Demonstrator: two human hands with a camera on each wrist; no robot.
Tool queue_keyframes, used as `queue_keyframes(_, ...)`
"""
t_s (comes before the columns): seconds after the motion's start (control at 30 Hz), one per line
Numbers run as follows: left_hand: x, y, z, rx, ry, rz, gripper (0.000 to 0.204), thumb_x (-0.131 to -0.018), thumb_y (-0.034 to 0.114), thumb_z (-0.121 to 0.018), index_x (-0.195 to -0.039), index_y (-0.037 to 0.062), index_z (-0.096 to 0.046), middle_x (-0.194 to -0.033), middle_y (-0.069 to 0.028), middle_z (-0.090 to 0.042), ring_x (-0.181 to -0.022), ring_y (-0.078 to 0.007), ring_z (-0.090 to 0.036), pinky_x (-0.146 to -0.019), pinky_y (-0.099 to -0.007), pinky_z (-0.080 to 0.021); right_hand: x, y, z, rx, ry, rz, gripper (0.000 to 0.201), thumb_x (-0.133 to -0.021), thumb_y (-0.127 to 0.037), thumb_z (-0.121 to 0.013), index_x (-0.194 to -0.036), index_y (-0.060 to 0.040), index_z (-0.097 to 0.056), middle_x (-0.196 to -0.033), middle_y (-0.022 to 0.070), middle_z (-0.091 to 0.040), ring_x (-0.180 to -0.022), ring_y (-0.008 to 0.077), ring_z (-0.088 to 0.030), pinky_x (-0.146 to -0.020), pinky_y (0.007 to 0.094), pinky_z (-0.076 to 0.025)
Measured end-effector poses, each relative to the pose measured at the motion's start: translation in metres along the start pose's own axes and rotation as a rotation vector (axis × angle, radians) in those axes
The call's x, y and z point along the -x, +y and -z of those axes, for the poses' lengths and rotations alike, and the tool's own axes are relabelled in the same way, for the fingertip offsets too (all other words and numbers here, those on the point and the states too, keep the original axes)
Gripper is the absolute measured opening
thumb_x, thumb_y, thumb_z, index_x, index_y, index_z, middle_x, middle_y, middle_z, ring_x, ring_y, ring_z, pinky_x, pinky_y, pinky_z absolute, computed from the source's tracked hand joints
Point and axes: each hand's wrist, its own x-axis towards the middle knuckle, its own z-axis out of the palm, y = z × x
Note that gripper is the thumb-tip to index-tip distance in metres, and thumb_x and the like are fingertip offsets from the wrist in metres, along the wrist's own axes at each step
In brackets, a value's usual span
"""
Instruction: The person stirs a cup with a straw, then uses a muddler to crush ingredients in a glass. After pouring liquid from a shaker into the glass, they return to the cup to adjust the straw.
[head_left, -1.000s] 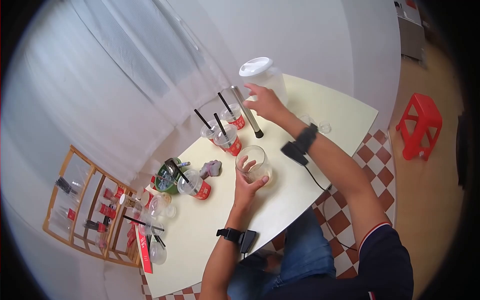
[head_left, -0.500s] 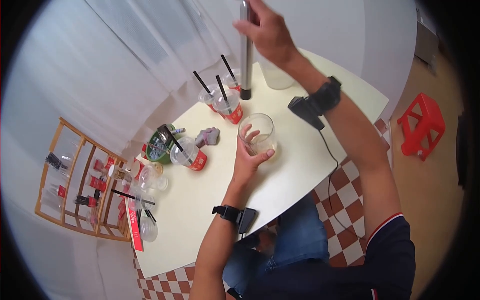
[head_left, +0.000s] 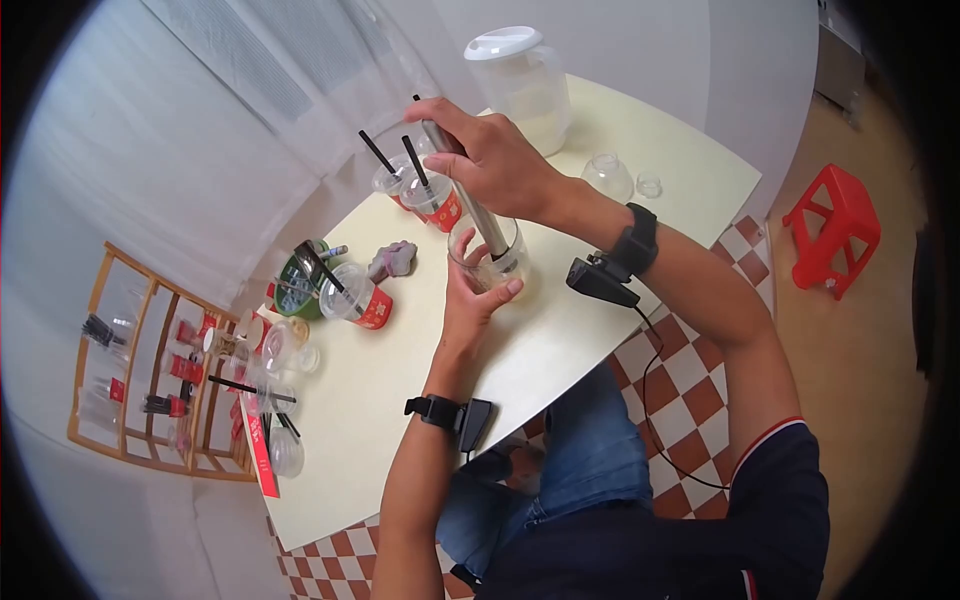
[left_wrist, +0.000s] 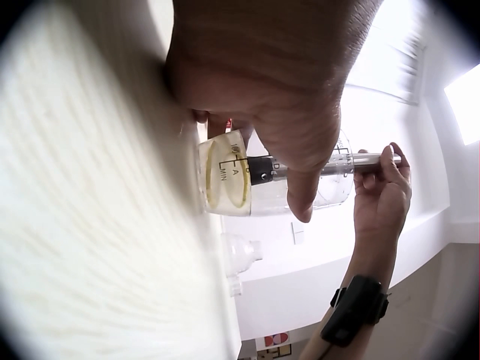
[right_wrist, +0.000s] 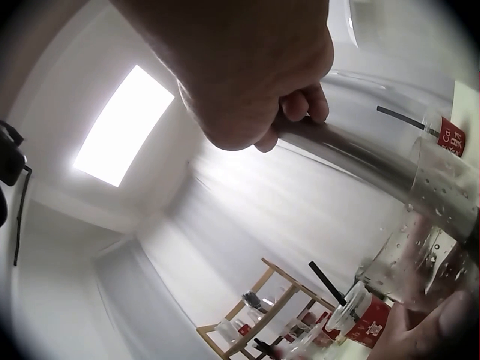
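My left hand (head_left: pixel 470 310) grips a clear glass (left_wrist: pixel 262 204) low on its side, thumb in front and fingers behind. Yellow-rimmed slices, apparently lemon (left_wrist: pixel 238 184), lie in shallow liquid at the bottom. In my right hand (head_left: pixel 500 165) is a steel muddler (head_left: pixel 482 212), held near its upper end. The muddler slants down through the rim, and its black head (left_wrist: pixel 261 169) sits inside just above the slices. Droplets cling to the glass wall in the right wrist view.
Lidded cups with black straws (head_left: pixel 438 208) stand beyond the glass; another cup (head_left: pixel 358 298) is left, near a grey cloth (head_left: pixel 393 260) and green basket (head_left: pixel 298 288). A pitcher (head_left: pixel 530 95) and small clear bottle (head_left: pixel 607 178) stand farther back. A red stool (head_left: pixel 835 235) is at right.
My right hand took hold of the muddler standing on the table, raised it, and brought its black end down into the glass. My left hand kept its grip on the glass.
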Motion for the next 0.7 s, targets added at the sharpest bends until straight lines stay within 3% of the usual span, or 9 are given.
queue_keyframes(0.13, 0.000, 0.001, -0.001, -0.006, 0.012, 0.008, 0.116, -0.070, 0.021, -0.097, -0.159, 0.0062, -0.024, -0.144, -0.0226, -0.048, -0.128, -0.0303, -0.058, -0.106, -0.0407, -0.052, 0.010, 0.010, -0.010, -0.015, 0.006, 0.008, 0.044, -0.094, -0.007, -0.065, -0.135, -0.0115, -0.051, -0.066, 0.0121, -0.053, -0.059, 0.0270, -0.055, -0.061, 0.0411, -0.044)
queue_keyframes(0.23, 0.000, 0.005, 0.000, -0.018, -0.051, 0.005, 0.112, -0.074, 0.019, -0.093, -0.161, 0.0081, -0.023, -0.149, -0.0200, -0.049, -0.136, -0.0293, -0.053, -0.110, -0.0419, -0.048, 0.021, 0.015, -0.019, 0.007, 0.003, 0.049, 0.046, -0.094, -0.005, -0.065, -0.136, -0.0124, -0.050, -0.067, 0.0131, -0.055, -0.061, 0.0303, -0.059, -0.061, 0.0428, -0.046)
queue_keyframes(0.37, 0.001, 0.008, -0.004, 0.028, -0.026, 0.010, 0.114, -0.070, 0.020, -0.097, -0.159, 0.0087, -0.026, -0.145, -0.0198, -0.052, -0.128, -0.0284, -0.058, -0.106, -0.0398, -0.052, 0.022, 0.014, -0.027, 0.057, 0.001, 0.100, 0.053, -0.091, -0.001, -0.065, -0.139, -0.0141, -0.046, -0.069, 0.0135, -0.057, -0.063, 0.0340, -0.061, -0.061, 0.0430, -0.047)
queue_keyframes(0.47, 0.002, 0.011, -0.005, 0.014, -0.031, 0.007, 0.117, -0.069, 0.018, -0.097, -0.160, 0.0091, -0.024, -0.146, -0.0192, -0.052, -0.130, -0.0284, -0.057, -0.107, -0.0397, -0.051, 0.023, 0.013, -0.025, 0.046, -0.054, 0.015, 0.059, -0.088, 0.000, -0.066, -0.141, -0.0148, -0.044, -0.070, 0.0143, -0.058, -0.064, 0.0357, -0.063, -0.062, 0.0435, -0.048)
queue_keyframes(0.7, 0.004, 0.014, -0.005, -0.005, -0.049, 0.019, 0.124, -0.067, 0.014, -0.096, -0.164, 0.0097, -0.018, -0.153, -0.0190, -0.045, -0.138, -0.0308, -0.051, -0.113, -0.0420, -0.045, 0.025, 0.008, -0.017, -0.002, -0.023, 0.005, 0.067, -0.086, 0.001, -0.067, -0.147, -0.0166, -0.043, -0.069, 0.0136, -0.058, -0.066, 0.0351, -0.064, -0.064, 0.0418, -0.049)
